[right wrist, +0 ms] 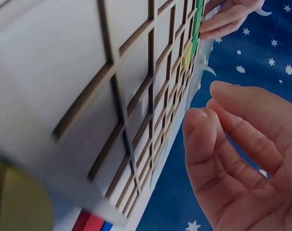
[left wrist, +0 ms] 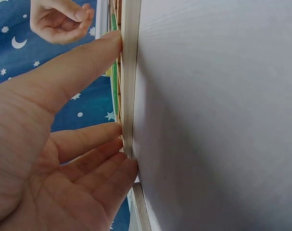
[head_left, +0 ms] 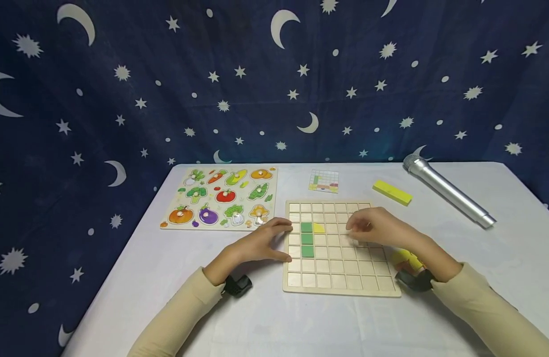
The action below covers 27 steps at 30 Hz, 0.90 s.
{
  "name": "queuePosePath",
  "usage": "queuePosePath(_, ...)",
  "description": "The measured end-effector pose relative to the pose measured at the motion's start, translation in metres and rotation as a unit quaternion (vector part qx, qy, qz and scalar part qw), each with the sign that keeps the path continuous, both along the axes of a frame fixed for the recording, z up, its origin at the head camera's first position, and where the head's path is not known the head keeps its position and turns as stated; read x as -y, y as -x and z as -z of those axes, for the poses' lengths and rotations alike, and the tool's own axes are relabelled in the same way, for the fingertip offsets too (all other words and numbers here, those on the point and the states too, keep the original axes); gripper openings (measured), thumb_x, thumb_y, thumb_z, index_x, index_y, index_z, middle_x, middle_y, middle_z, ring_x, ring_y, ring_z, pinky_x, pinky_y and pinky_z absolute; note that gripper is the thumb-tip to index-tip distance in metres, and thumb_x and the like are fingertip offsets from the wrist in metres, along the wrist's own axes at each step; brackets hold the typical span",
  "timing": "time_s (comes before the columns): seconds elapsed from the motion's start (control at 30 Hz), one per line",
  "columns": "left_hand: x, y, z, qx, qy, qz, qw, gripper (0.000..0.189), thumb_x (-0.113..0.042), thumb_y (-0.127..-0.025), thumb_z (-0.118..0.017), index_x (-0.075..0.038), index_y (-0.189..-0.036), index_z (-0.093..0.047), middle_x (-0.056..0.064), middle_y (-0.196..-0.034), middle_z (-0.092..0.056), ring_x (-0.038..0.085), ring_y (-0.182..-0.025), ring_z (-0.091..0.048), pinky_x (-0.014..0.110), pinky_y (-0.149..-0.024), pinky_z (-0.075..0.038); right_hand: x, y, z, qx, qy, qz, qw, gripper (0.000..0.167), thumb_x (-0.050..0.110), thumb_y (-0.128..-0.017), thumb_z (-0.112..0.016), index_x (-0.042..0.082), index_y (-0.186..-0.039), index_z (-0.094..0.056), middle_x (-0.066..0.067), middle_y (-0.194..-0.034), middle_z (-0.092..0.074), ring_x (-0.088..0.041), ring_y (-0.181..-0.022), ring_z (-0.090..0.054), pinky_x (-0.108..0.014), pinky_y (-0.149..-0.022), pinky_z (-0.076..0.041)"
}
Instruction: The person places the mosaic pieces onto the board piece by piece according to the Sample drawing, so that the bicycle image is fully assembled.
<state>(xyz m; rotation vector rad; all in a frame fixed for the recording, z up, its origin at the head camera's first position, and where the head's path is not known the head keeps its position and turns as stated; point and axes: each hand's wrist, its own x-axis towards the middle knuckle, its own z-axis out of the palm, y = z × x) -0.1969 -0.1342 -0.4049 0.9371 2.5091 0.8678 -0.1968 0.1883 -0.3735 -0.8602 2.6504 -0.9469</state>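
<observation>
A wooden grid board lies in front of me, with green square tiles stacked in one column and a yellow tile beside the top one. My left hand rests at the board's left edge. In the left wrist view, its thumb and straight fingertips touch the rim. Over the board's right half hovers my right hand, fingers loosely curled. The right wrist view shows nothing between its thumb and fingers. A yellow object lies by the board's right edge, partly hidden by the right forearm.
A vegetable peg puzzle lies back left. Behind the board is a small pattern card. A yellow bar and a silver microphone lie back right. Starry blue cloth hangs behind the white table.
</observation>
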Motion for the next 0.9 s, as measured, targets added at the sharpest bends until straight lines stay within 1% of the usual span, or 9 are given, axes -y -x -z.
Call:
queuePosePath(0.23, 0.000, 0.000, -0.001, -0.001, 0.000, -0.001, 1.0000, 0.072, -0.025, -0.080, -0.082, 0.002, -0.139, -0.050, 0.013, -0.148, -0.040, 0.028, -0.139, -0.036, 0.044, -0.115, -0.030, -0.018, -0.008, -0.006, -0.009, -0.003, 0.018, 0.9998, 0.014, 0.004, -0.082, -0.076, 0.004, -0.096, -0.070, 0.006, -0.081, -0.062, -0.008, -0.074, -0.052, -0.023, -0.068, -0.050)
queuePosePath(0.43, 0.000, -0.001, 0.000, -0.001, -0.001, -0.001, 1.0000, 0.071, -0.024, -0.080, -0.082, 0.003, -0.138, -0.050, 0.013, -0.147, -0.040, 0.028, -0.139, -0.036, 0.044, -0.115, -0.029, -0.037, -0.015, -0.004, -0.024, -0.004, 0.034, 0.9991, 0.013, 0.004, -0.082, -0.075, 0.007, -0.094, -0.070, 0.006, -0.080, -0.062, -0.005, -0.071, -0.051, -0.022, -0.065, -0.049)
queuePosePath(0.57, 0.000, -0.001, 0.000, -0.005, 0.002, -0.001, 1.0000, 0.071, -0.023, -0.080, -0.082, 0.003, -0.138, -0.051, 0.012, -0.147, -0.041, 0.028, -0.139, -0.036, 0.044, -0.115, -0.028, -0.049, -0.019, -0.001, -0.012, -0.007, 0.027, 0.9995, 0.014, 0.004, -0.082, -0.076, 0.007, -0.095, -0.069, 0.008, -0.079, -0.060, -0.002, -0.071, -0.051, -0.022, -0.065, -0.050)
queuePosePath(0.73, -0.001, -0.001, 0.000, -0.006, -0.001, 0.001, 1.0000, 0.071, -0.024, -0.080, -0.082, 0.003, -0.138, -0.050, 0.013, -0.147, -0.041, 0.029, -0.139, -0.036, 0.044, -0.115, -0.028, -0.061, -0.022, 0.003, -0.003, -0.005, 0.001, 1.0000, 0.013, 0.010, -0.083, -0.076, 0.009, -0.094, -0.069, 0.012, -0.075, -0.056, -0.002, -0.069, -0.050, -0.022, -0.063, -0.049)
queuePosePath(0.83, 0.000, -0.001, 0.000, -0.004, -0.002, 0.001, 1.0000, 0.071, -0.024, -0.080, -0.082, 0.003, -0.138, -0.050, 0.013, -0.148, -0.040, 0.029, -0.139, -0.035, 0.045, -0.115, -0.028, -0.068, -0.024, 0.006, 0.005, 0.000, -0.013, 0.9999, 0.015, 0.012, -0.083, -0.077, 0.011, -0.096, -0.070, 0.012, -0.077, -0.057, -0.002, -0.069, -0.051, -0.022, -0.062, -0.048)
queuePosePath(0.9, 0.000, -0.001, -0.001, -0.003, -0.002, 0.001, 1.0000, 0.071, -0.024, -0.080, -0.082, 0.003, -0.138, -0.050, 0.013, -0.148, -0.040, 0.029, -0.140, -0.035, 0.045, -0.116, -0.028, -0.072, -0.025, 0.007, 0.014, -0.004, -0.014, 0.9998, 0.016, 0.013, -0.083, -0.077, 0.012, -0.097, -0.070, 0.012, -0.079, -0.057, -0.003, -0.068, -0.050, -0.022, -0.061, -0.046)
